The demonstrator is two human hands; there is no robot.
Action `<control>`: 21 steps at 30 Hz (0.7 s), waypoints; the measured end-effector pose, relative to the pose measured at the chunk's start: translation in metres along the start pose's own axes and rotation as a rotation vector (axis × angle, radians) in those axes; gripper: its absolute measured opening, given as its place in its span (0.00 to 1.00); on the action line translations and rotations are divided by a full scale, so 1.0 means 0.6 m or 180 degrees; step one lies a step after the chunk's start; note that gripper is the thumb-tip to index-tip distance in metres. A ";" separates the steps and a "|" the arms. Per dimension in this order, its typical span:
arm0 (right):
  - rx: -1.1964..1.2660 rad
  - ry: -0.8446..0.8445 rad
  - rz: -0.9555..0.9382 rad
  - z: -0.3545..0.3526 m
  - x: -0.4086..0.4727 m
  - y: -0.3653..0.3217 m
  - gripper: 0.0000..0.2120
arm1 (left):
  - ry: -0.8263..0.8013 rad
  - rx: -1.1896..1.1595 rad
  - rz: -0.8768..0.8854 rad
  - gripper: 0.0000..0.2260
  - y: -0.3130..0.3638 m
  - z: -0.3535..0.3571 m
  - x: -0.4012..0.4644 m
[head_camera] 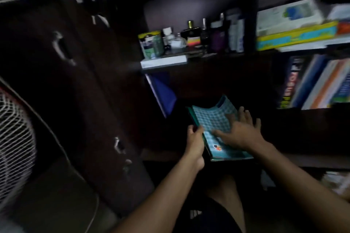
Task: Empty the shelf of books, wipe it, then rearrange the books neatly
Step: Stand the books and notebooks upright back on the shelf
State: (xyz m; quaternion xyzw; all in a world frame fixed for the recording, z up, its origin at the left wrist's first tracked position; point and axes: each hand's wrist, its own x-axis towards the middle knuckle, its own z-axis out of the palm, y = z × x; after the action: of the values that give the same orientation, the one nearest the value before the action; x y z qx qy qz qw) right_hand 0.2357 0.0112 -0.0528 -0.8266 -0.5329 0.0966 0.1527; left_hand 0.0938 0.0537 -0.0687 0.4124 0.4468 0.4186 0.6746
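L hand grips the left edge of a teal checked book, fingers curled round the spine side; fingertips hidden behind the cover. R hand lies flat on the cover w/ fingers spread and straight, pressing rather than clasping. Book is tilted, far end up, held in front of a dark shelf compartment; whether its lower edge touches the shelf board can't be told — too dark. Small orange mark near the cover's bottom, too blurred to read.

Just left of the grip and above it, a blue book leans in the same compartment, bottom lost in shadow. Above that, a shelf w/ bottles and jars, labels unreadable, and a flat white box at the shelf's front edge. Up and right of the hands, a stack of flat books; below it upright books, leaning, cut off by the frame edge. Far left of the grip, dark cabinet doors w/ handles and a fan grille, partly out of frame. Whole view motion-blurred, dim.
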 end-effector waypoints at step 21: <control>-0.0229 -0.0213 -0.0872 0.110 0.084 -0.054 0.27 | 0.1493 0.1316 0.1539 0.16 0.083 -0.123 0.110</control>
State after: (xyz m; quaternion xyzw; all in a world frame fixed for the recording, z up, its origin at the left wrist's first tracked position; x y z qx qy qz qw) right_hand 0.2076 0.0794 -0.1030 -0.7474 -0.6487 0.0833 0.1169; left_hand 0.0307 0.1442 -0.0587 0.5260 0.5536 0.5495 0.3389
